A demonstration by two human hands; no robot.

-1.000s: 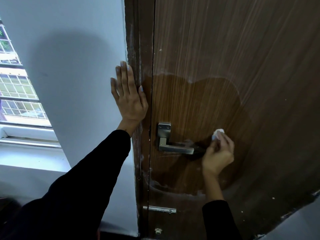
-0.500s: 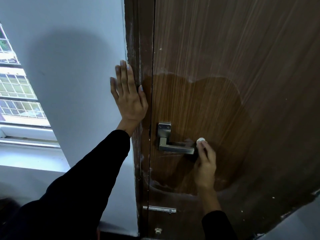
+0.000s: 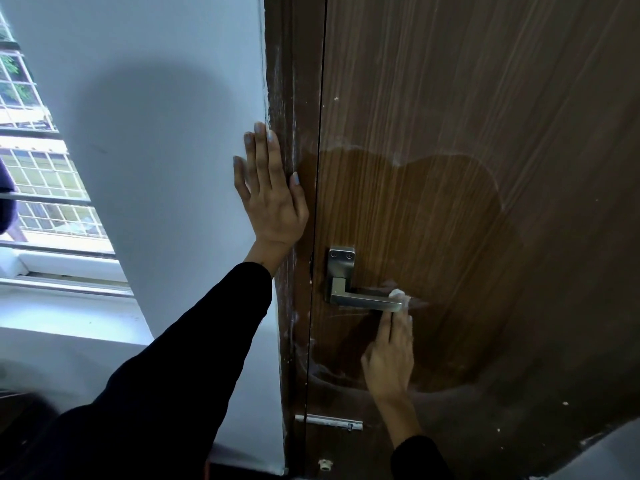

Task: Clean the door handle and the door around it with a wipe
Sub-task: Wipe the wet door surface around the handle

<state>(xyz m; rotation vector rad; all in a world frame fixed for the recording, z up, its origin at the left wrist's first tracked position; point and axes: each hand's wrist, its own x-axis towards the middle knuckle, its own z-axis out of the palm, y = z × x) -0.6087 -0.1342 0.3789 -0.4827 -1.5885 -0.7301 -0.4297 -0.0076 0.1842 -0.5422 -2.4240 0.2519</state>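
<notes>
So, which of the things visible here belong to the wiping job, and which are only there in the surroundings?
Belong to the job:
- door handle
- wipe, pressed by the right hand at the lever's free end
- door, with a darker wiped patch around the handle

Only surroundings:
- white wall, where the left hand rests flat
- window
- door frame
- small bolt low on the door

Door handle — sole protrusion

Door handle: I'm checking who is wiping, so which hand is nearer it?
Right. The right hand touches the door handle tip from below; the left hand rests up-left, apart.
</notes>
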